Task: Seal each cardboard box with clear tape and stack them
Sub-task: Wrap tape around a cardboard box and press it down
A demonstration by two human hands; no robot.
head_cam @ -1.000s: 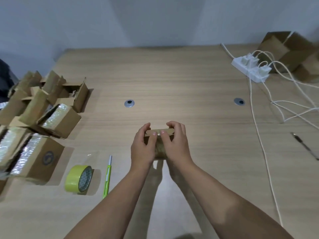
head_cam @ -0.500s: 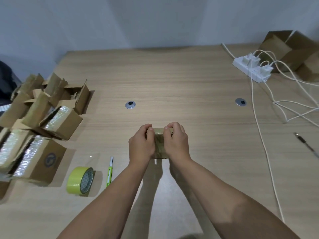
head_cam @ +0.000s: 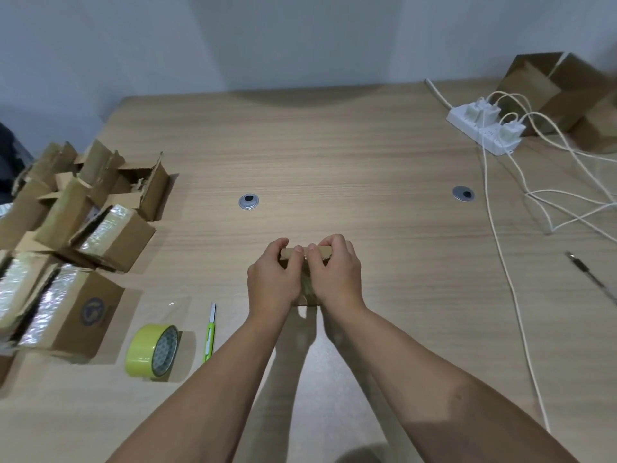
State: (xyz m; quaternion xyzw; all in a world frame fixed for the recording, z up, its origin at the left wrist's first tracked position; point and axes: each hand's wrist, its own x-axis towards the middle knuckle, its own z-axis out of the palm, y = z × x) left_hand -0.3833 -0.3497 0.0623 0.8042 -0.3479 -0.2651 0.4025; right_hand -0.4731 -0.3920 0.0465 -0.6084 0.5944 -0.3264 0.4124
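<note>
Little shifts since half a second back: the far flap edge shows again between the thumbs. Small cardboard box [head_cam: 307,289] sits mid-table [head_cam: 334,162]. Left hand [head_cam: 272,279] and right hand [head_cam: 337,275] both curl round it, thumbs on top. Likely light, stiff-walled, with springy flaps; hold the side walls and pinch the seam.

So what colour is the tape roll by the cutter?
Yellow-green tape roll, seen best in the head view.

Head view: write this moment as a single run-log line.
left hand: grips small box | right hand: grips small box | top flap: under thumbs | tape roll: untouched
</note>
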